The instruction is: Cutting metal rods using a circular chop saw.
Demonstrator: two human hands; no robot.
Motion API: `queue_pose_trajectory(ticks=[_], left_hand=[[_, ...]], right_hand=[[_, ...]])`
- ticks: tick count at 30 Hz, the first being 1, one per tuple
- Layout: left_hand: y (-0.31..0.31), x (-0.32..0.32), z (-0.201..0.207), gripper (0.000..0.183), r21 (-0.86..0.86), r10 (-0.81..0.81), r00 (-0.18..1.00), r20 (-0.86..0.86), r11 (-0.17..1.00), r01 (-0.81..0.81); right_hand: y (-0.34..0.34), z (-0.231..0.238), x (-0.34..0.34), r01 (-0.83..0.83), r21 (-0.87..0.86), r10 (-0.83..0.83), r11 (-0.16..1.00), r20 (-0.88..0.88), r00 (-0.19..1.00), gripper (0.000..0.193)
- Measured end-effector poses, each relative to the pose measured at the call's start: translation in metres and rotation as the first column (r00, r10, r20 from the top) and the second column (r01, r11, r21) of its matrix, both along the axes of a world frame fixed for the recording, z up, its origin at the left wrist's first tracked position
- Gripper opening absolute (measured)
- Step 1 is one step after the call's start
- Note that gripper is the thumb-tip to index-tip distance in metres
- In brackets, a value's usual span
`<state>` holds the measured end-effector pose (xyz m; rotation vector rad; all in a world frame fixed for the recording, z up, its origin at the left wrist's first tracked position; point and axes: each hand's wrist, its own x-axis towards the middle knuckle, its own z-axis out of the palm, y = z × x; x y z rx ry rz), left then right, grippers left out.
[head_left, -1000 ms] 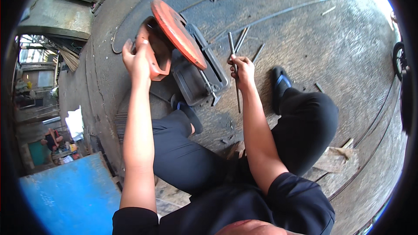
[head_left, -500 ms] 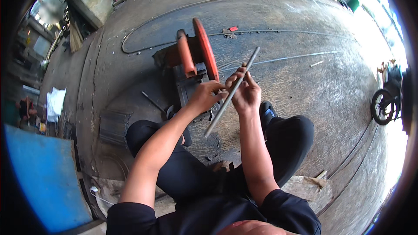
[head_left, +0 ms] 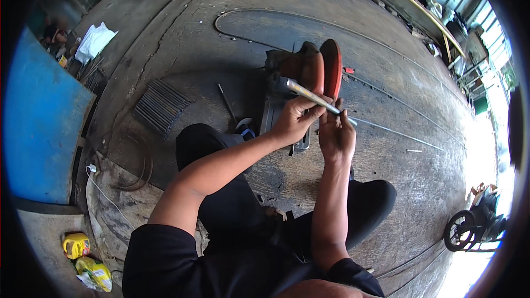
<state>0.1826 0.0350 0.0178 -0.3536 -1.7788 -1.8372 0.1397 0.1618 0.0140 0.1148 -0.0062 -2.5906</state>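
Observation:
A short grey metal rod (head_left: 312, 97) slants between my hands, its upper-left end raised towards me. My left hand (head_left: 295, 121) is closed on it near the middle, thumb and fingers pinching it. Around its lower-right end, my right hand (head_left: 337, 139) has its thumb and fingertips closed, palm turned up. Just beyond my hands stands a cut-off saw with an orange-red wheel guard (head_left: 332, 69) and a dark metal base (head_left: 270, 115). The rod overlaps the saw's body in view; whether they touch, I cannot tell.
A stack of similar rods (head_left: 161, 107) lies on the floor at left, with one loose rod (head_left: 227, 102) beside it. Long thin bars (head_left: 395, 132) stretch to the right. A blue panel (head_left: 44, 121) stands far left; a motorcycle (head_left: 475, 226) is at right.
The rod has turned from pointing up-right to pointing up-left, and my left hand now pinches it. My view has swung left, bringing the rod stack and yellow packages more into sight.

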Motion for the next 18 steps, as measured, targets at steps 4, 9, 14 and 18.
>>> queue_pose_trajectory(ticks=[4, 9, 14, 18], left_hand=[[-0.024, 0.009, 0.008, 0.018, 0.016, 0.183, 0.981, 0.063, 0.983, -0.185], [-0.045, 0.010, 0.032, 0.019, 0.155, 0.152, 0.979, 0.135, 0.973, -0.172], [-0.051, 0.010, 0.046, 0.022, 0.175, 0.262, 0.961, 0.093, 0.945, -0.275], [-0.070, 0.018, 0.044, 0.024, 0.106, 0.449, 0.893, 0.029, 0.887, -0.449]], right_hand=[[-0.003, 0.063, 0.066, -0.179, 0.295, 0.205, 0.938, -0.057, 0.977, 0.035], [-0.003, 0.074, 0.079, 0.280, 0.713, 0.235, 0.642, -0.531, 0.814, 0.034], [-0.034, 0.070, 0.045, 0.780, 0.620, 0.436, 0.085, -0.727, 0.531, 0.031], [-0.071, 0.073, 0.045, 0.881, 0.473, 0.571, 0.008, -0.726, 0.385, 0.027]])
